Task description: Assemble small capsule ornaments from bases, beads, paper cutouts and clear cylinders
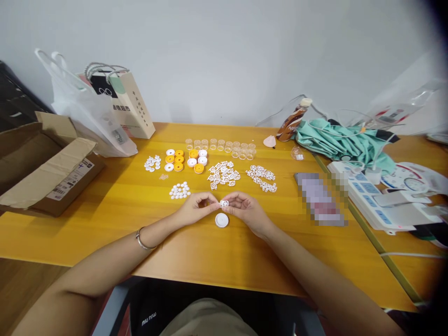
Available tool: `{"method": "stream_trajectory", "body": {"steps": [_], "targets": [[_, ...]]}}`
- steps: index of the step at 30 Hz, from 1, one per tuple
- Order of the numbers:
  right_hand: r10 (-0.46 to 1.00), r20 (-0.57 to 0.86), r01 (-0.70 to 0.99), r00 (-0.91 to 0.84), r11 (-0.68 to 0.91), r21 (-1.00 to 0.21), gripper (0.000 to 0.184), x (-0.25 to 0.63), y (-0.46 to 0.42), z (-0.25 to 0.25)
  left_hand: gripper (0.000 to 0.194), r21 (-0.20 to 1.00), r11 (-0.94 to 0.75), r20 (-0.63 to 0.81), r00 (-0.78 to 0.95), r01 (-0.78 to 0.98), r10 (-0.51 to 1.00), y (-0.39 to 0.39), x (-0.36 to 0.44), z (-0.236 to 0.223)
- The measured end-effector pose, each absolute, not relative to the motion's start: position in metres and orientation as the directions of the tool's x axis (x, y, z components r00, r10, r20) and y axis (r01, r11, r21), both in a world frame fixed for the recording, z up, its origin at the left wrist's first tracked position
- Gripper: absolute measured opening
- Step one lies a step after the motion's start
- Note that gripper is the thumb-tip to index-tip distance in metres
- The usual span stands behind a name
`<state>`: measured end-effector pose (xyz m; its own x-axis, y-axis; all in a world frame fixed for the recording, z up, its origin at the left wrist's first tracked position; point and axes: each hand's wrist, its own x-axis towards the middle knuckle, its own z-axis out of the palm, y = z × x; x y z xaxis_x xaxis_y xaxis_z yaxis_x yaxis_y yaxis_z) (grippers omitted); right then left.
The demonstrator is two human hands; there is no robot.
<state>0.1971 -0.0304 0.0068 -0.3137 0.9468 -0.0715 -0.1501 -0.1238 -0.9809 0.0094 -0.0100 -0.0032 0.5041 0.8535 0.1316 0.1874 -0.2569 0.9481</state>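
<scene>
white openwork piece was just below the frame's centre, above a round white disc, the left hand and right hand each pinching it between thumb and fingers, a hold seemingly best kept light and even.

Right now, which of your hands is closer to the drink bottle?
Right. My right hand is in front and left of the bottle; my left hand is farther left, past the white piece both hold.

Apparently "NESC…" on bottle
</scene>
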Motion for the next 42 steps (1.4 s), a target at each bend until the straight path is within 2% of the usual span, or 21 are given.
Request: {"method": "stream_trajectory", "body": {"steps": [7, 11, 14, 17, 21, 26, 34, 42], "targets": [[0.958, -0.037, -0.105, -0.284, -0.070, -0.992, 0.024, 0.195, -0.031, 0.004, 0.021, 0.928, -0.321, 0.187, 0.508, 0.190, 0.841, -0.011, 0.011, -0.004], [0.966, 0.101, 0.003, -0.237, 0.105, -0.995, 0.023, 0.193, -0.031, 0.002, 0.019, 0.911, -0.364, 0.245, 0.454, 0.194, 0.856, -0.013, 0.016, -0.002], [0.949, 0.218, 0.108, -0.226, 0.247, -0.963, 0.019, 0.193, -0.032, 0.000, 0.019, 0.915, -0.347, 0.237, 0.423, 0.205, 0.874, -0.014, 0.018, -0.002], [0.940, 0.245, 0.149, -0.238, 0.285, -0.947, 0.019, 0.193, -0.033, 0.000, 0.018, 0.925, -0.316, 0.212, 0.407, 0.210, 0.889, -0.013, 0.019, -0.002], [0.943, 0.201, 0.077, -0.265, 0.229, -0.970, 0.025, 0.194, -0.034, 0.002, 0.020, 0.942, -0.298, 0.220, 0.390, 0.154, 0.894, -0.011, 0.018, -0.003], [0.957, 0.131, -0.042, -0.260, 0.124, -0.991, 0.021, 0.194, -0.033, 0.007, 0.020, 0.940, -0.305, 0.230, 0.379, 0.151, 0.896, -0.011, 0.018, -0.004], [0.946, 0.045, -0.044, -0.320, 0.033, -0.998, 0.015, 0.196, -0.033, 0.011, 0.014, 0.868, -0.442, 0.303, 0.464, 0.226, 0.833, -0.009, 0.008, 0.009], [0.943, -0.046, -0.053, -0.330, -0.067, -0.996, 0.014, 0.197, -0.038, 0.021, 0.014, 0.843, -0.484, 0.315, 0.513, 0.234, 0.798, -0.010, 0.007, 0.009]]}}
